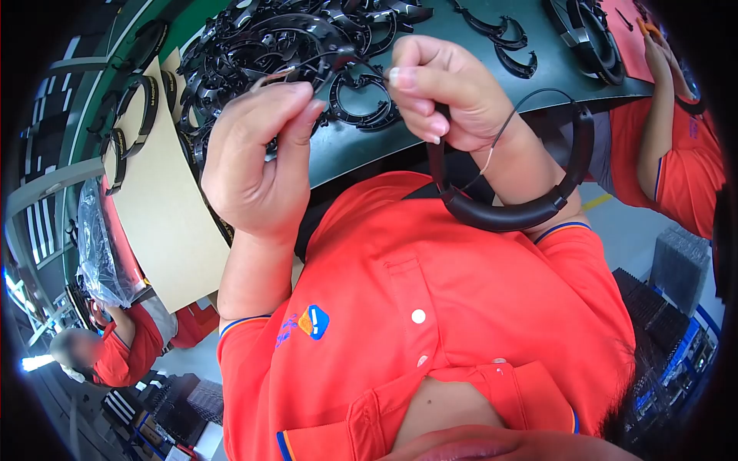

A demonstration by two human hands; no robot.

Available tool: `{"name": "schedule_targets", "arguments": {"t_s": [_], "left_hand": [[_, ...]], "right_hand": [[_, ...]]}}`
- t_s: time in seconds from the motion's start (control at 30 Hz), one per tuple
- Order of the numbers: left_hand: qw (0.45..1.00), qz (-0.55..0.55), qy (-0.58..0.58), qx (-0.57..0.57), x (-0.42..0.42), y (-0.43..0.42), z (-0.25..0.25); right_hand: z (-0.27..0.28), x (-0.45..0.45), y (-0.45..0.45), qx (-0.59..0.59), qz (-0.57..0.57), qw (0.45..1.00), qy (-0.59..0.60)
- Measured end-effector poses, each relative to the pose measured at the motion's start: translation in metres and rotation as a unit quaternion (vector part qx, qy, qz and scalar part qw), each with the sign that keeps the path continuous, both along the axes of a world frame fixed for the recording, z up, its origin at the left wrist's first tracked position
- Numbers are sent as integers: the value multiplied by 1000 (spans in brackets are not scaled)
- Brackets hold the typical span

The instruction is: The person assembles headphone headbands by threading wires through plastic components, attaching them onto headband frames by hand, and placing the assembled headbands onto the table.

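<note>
Both of my hands are raised over the near edge of the table. My left hand (261, 157) is closed, thumb and fingertips pinched together, at one end of a thin black cable (363, 63). Between my hands the cable makes a short loop. My right hand (450, 92) pinches the cable's other side between thumb and fingers. A black headphone headband (503, 213) hangs below my right hand, curved around my right forearm. From its right end a thin wire (530, 94) arcs over that forearm. My left fingers partly hide what they grip.
A heap of black curved headphone parts (254, 58) covers the green table (453, 23). Several loose curved parts (516, 63) and headbands (588, 42) lie to the right. A cardboard sheet (165, 223) holds headbands at left. Co-workers in red shirts (688, 165) are on both sides.
</note>
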State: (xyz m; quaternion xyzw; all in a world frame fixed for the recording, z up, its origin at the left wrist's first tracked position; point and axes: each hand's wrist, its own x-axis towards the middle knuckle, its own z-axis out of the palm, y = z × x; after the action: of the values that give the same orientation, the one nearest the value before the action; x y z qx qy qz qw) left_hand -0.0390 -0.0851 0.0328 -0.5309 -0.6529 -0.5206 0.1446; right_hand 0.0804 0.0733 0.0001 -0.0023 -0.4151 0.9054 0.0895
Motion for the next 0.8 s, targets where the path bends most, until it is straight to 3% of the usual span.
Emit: {"name": "schedule_targets", "arguments": {"t_s": [0.1,0.2,0.3,0.33,0.4,0.43,0.47,0.5,0.53,0.57,0.63,0.7,0.77,0.8], "left_hand": [[999,-30,39,-7,-4,5,1],[986,-153,47,-49,-6,12,-4],[987,-133,70,-54,-9,18,-13],[995,-91,16,-47,-8,15,-22],[945,-141,-295,9,14,24,-38],[921,-189,-330,-89,17,24,-49],[858,-215,-423,-195,28,19,-54],[920,-209,-266,-197,35,25,-62],[888,-212,-355,-202,39,26,-65],[847,-214,-441,-205,42,26,-65],[816,-207,-512,-173,35,27,-62],[796,-219,-541,-162,26,30,-53],[714,-254,-623,-195,19,30,-44],[710,-264,-626,-186,17,31,-46]], "right_hand": [[-6,-3,-3,65,12,998,-5],[7,-7,-10,11,38,998,-42],[6,-13,-14,27,-32,996,-77],[7,-16,-13,15,-80,992,-96],[-4,-24,0,-95,-127,987,33],[4,-36,-6,-106,-231,967,1],[-5,-44,-4,17,-271,956,106],[-4,-53,-4,141,-302,919,210],[3,-45,-16,3,-294,955,44],[5,-46,-19,15,-303,950,74],[1,-48,-14,3,-282,951,129],[-3,-49,-4,-1,-262,957,123],[-9,-49,6,-9,-210,969,133],[-13,-52,8,-10,-205,970,132]]}}
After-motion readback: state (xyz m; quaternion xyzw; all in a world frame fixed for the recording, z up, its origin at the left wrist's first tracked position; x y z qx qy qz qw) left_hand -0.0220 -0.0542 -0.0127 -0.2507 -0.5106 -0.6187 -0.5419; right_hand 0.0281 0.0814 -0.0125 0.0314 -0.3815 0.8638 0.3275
